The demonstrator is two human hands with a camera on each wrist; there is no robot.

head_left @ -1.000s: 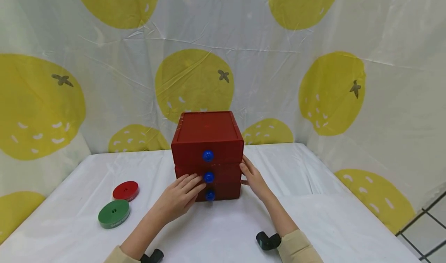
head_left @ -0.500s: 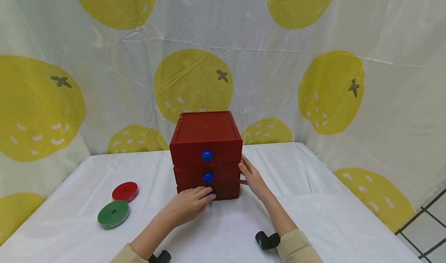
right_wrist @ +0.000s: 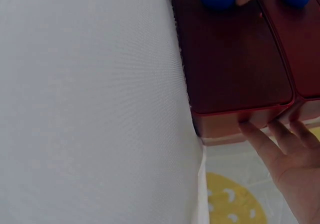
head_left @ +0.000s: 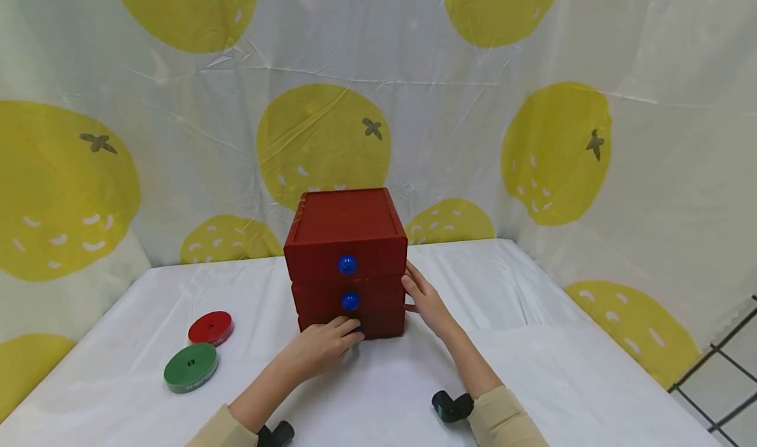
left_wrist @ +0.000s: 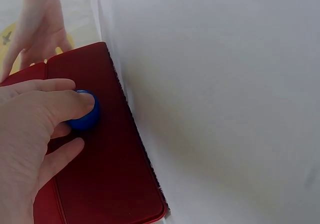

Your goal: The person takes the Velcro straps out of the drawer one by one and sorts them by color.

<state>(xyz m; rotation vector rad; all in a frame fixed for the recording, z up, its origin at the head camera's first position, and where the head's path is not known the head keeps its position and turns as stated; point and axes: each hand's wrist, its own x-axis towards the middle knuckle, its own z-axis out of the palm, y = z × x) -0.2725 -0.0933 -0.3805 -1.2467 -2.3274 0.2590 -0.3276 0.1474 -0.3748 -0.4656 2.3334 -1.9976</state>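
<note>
A red chest of three stacked drawers (head_left: pixel 347 217) stands on the white-covered table, each drawer front bearing a round blue knob. My left hand (head_left: pixel 322 348) pinches the lowest drawer's blue knob (left_wrist: pixel 84 121) between thumb and fingers, as the left wrist view shows; the hand mostly covers that knob in the head view. Against the chest's right side, my right hand (head_left: pixel 430 305) rests its fingertips, fingers extended along the lower drawers (right_wrist: pixel 235 124). All drawers appear closed. The middle knob (head_left: pixel 350 301) and top knob (head_left: pixel 347 264) are untouched.
Left of the chest, a red disc (head_left: pixel 210 328) and a green disc (head_left: pixel 191 367) lie on the white tablecloth (head_left: pixel 514 355). A curtain (head_left: pixel 437 138) printed with yellow fruit hangs behind. Black wrist-camera mounts (head_left: pixel 452 407) sit at both sleeves.
My left hand has moved down and right from beside the middle knob to the bottom one and taken hold of it. The right hand stays at the chest's side.
</note>
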